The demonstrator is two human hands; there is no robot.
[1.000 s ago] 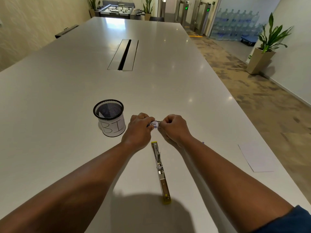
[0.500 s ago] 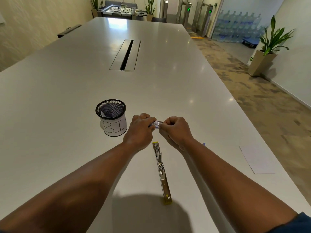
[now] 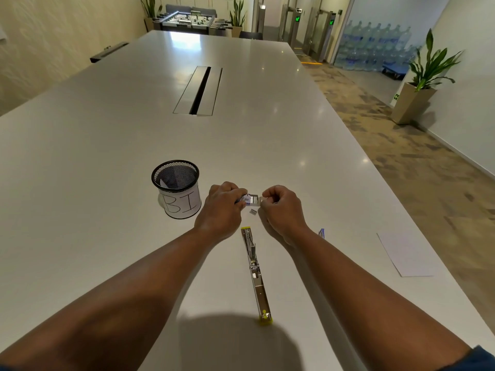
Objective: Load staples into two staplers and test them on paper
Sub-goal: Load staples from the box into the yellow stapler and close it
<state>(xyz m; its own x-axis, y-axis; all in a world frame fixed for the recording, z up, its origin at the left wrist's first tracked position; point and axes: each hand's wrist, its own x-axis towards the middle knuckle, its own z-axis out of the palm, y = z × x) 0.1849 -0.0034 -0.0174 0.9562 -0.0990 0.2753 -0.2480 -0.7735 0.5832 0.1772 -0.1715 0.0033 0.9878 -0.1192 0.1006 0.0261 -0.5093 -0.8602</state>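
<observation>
A: What is seen toward the left edge of the table [image 3: 80,156]?

B: A black mesh cup [image 3: 176,188] is stood upright there, wrapped in white paper marked "BI". Something pale is tucked inside it, but it cannot be made out.

A: And just to the right of the cup?

B: The left hand [image 3: 222,207] is held just above the table, its fingers curled around one end of a small staple box [image 3: 250,199]. The box is drawn open, and rows of staples are exposed in its tray.

A: Is anything lying loose?

B: A short strip of staples [image 3: 253,211] is seen on the table, just below the box and between the two hands.

A: How is the right hand [image 3: 281,207] kept?

B: Its fingers are clenched, and the other end of the box is pinched at the fingertips. How firmly it is gripped cannot be told.

A: Where is the stapler [image 3: 255,274]?

B: It is laid flat and swung fully open, stretched from near the hands back toward the near edge, with a yellow tip at each end. It is touched by neither hand.

A: And further right?

B: A small blue and white object [image 3: 322,233] is partly hidden behind the right wrist. A white sheet of paper [image 3: 404,253] is laid near the right edge, well apart from the hands.
</observation>
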